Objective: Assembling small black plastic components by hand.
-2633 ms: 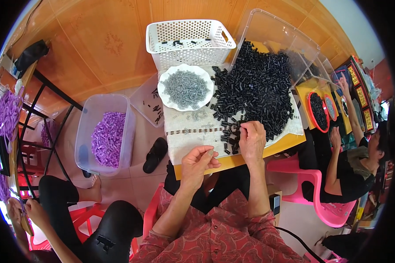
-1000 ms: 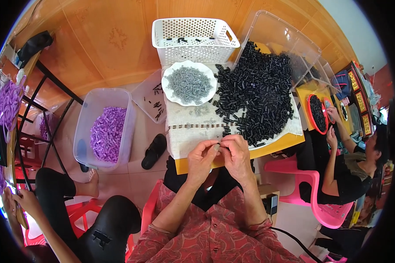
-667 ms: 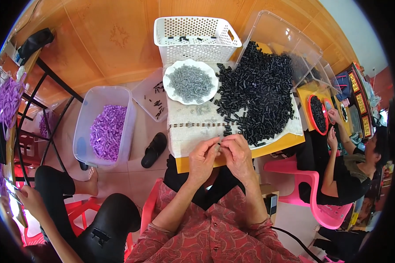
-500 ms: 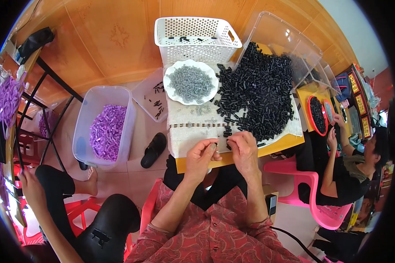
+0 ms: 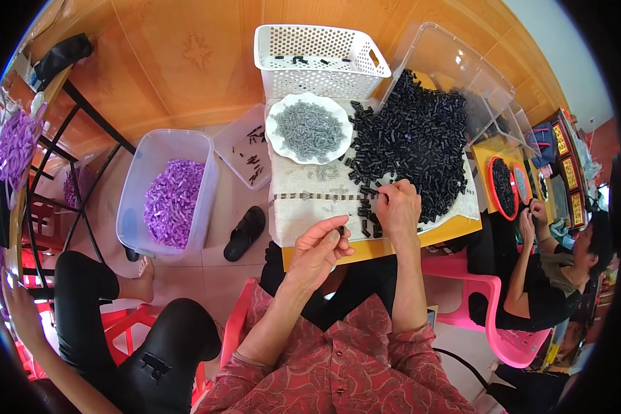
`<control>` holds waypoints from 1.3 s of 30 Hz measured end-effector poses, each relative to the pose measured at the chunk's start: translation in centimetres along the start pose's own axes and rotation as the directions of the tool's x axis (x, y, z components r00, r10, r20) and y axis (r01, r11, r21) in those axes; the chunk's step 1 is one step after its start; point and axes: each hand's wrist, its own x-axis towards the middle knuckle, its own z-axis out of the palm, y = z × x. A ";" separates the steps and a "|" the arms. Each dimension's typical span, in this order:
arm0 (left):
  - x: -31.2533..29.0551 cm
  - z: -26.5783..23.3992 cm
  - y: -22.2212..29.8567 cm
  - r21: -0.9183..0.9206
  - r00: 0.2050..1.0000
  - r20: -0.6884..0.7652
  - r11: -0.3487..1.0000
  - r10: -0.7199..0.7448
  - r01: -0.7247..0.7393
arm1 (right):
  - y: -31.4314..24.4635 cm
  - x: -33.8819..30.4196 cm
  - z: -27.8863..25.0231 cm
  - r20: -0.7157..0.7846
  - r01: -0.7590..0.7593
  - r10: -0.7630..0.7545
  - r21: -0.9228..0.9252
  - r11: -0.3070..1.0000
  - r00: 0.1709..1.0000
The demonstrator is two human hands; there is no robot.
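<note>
My left hand [image 5: 317, 254] is closed in front of the table edge, a small dark piece [image 5: 341, 231] pinched between its thumb and fingers. Over the near left side of a big heap of small black tube-like pieces [image 5: 421, 138] is my right hand [image 5: 400, 210]. Its thumb and forefinger are together at a black piece there; the other fingers curl under, partly hidden. Left of the heap stands a white scalloped plate [image 5: 274, 143] filled with small clear grey pieces [image 5: 310, 130]. A few clear pieces lie loose on the pale cloth [image 5: 297, 224].
A white perforated basket [image 5: 324, 84] and a tilted clear bin [image 5: 486, 72] stand behind. On the floor at left are a clear tub [image 5: 127, 214] of purple pieces, a clear lid-like tray [image 5: 231, 148] and a black slipper [image 5: 245, 234]. Other people sit on both sides.
My right hand has moved up and away from my left hand to the edge of the black heap. My left hand stays near its place, turned slightly with its fingers more spread.
</note>
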 end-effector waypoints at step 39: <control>-0.7 0.0 -0.5 0.061 0.991 -0.110 0.995 0.081 -0.075 | -4.2 -4.7 -3.0 0.165 -0.205 0.121 0.827 0.523 0.979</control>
